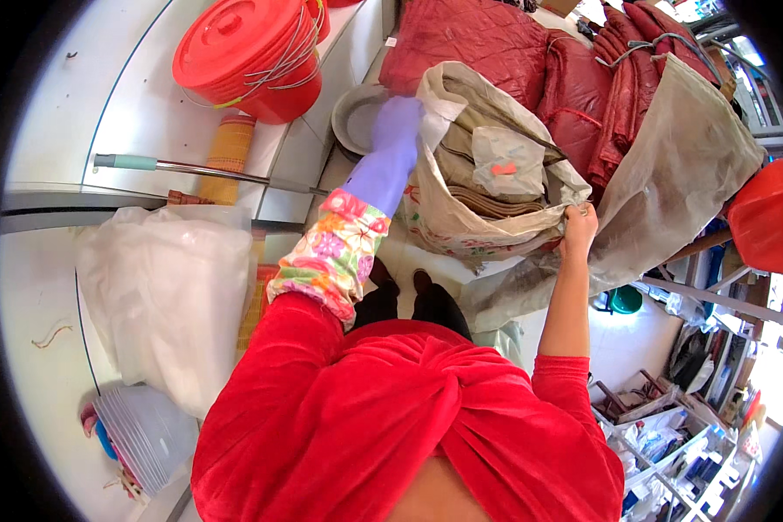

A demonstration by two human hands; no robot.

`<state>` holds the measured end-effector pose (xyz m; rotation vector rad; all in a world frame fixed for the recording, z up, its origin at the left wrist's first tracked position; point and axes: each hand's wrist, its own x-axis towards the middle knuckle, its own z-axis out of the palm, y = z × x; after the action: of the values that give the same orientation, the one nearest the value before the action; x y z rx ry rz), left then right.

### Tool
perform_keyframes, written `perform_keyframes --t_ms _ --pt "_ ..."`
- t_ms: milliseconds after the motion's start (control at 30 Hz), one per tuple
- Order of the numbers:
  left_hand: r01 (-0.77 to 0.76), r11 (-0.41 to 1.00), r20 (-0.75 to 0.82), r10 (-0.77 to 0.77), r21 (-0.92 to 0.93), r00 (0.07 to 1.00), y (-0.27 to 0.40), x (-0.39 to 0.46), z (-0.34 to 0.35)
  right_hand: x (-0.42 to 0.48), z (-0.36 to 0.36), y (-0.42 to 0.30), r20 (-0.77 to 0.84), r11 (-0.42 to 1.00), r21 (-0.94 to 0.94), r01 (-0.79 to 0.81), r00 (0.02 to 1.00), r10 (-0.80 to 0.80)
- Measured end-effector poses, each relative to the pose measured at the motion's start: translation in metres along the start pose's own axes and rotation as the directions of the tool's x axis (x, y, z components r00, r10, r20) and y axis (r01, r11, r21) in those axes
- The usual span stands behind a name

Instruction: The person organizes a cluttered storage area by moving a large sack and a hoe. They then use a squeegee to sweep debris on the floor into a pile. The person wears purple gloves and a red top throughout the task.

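Observation:
My left hand (398, 127) wears a purple rubber glove with a flowered fabric cuff (336, 251). It grips the left rim of a large woven plastic sack (444, 228), where the cloth folds over near the fingers. Bare, my right hand (579, 225) pinches the bunched rim at the sack's right side. Between the hands the mouth gapes upward. Folded brown fabric (496, 205) lies inside, along with a whitish plastic packet (509, 160) that has an orange-red mark.
Dark red quilted bundles (470, 46) lie behind the sack. Translucent plastic sheeting (678, 176) spreads at right. Left are stacked red buckets (248, 72), a grey basin (355, 121), a metal pole (215, 171) and white plastic sheeting (169, 287). A divided bin (672, 450) stands lower right.

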<state>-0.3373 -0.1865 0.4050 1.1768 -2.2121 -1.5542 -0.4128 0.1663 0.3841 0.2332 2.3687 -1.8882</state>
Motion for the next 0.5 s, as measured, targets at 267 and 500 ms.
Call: perform_keyframes --t_ms 267,500 --pt "0.08 0.843 -0.025 -0.11 -0.533 0.994 -0.019 -0.014 -0.014 -0.004 0.001 0.036 -0.118 0.946 -0.312 0.087 0.985 -0.129" --pt "0.075 0.673 0.05 -0.056 -0.736 0.997 -0.035 -0.025 -0.026 -0.004 -0.011 0.009 0.043 0.895 -0.393 0.21 0.977 -0.21"
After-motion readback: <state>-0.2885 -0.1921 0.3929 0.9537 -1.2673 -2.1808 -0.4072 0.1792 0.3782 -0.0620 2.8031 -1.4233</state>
